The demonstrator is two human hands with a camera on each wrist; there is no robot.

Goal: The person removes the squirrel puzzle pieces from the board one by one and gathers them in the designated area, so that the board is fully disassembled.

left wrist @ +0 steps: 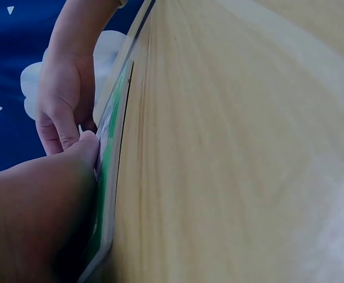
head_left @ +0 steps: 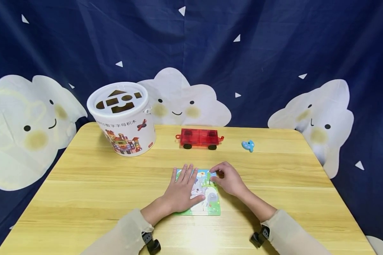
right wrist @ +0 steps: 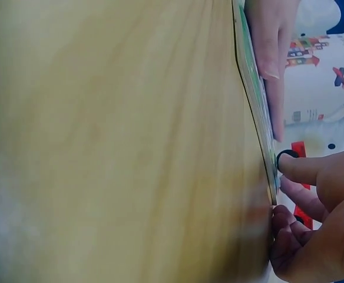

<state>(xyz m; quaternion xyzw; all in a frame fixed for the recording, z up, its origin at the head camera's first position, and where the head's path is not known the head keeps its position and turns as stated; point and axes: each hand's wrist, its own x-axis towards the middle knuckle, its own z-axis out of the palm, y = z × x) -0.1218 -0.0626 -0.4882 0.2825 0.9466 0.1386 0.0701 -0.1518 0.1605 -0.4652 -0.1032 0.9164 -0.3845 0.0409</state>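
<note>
A flat picture puzzle [head_left: 212, 207] with a pale animal, green grass and blue sky lies on the table. My left hand [head_left: 180, 193] rests palm down across its left side, fingers straight and pointing to the far edge. At the far right corner, the thumb and forefinger of my right hand [head_left: 231, 180] pinch a puzzle piece [head_left: 208, 179] showing a green tree. The right hand's other fingers are bent beside the board's edge, as the right wrist view shows. Part of the picture is hidden under my left palm.
Behind the puzzle stands a red see-through toy wagon [head_left: 199, 138] with black wheels. A white bucket [head_left: 135, 124] with shaped holes in its lid is at the back left. A small blue toy piece [head_left: 248, 145] lies at the back right of the wooden table [head_left: 92, 198].
</note>
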